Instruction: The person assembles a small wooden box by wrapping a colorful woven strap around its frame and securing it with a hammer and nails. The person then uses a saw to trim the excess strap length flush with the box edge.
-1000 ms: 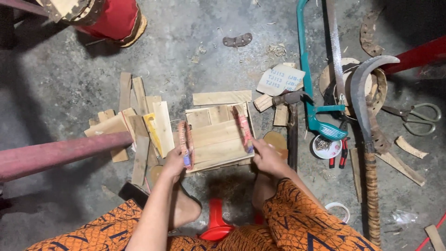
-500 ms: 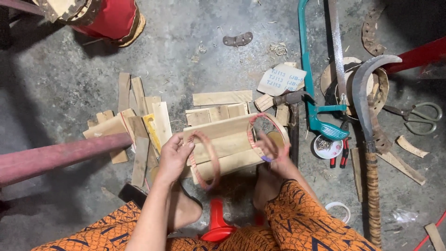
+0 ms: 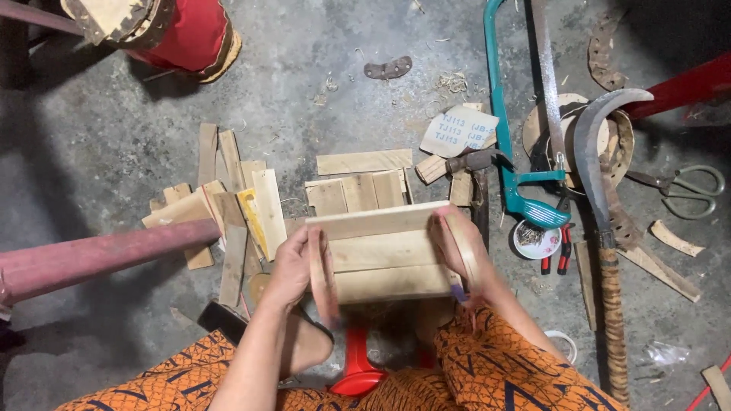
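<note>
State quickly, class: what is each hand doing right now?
Left hand: closed on the left end disc of the wooden slat assembly.
Right hand: closed on the right end disc.

Left hand [image 3: 293,268] and right hand [image 3: 457,247] face each other, fingers curled; forearms converge.

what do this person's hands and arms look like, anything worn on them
Both arms are bare from the elbow down: no sleeves, gloves, watch or bracelets show. The left hand and the right hand carry no rings that I can make out. The only clothing in view is an orange garment with a dark blue pattern, lower down, over the lap.
</note>
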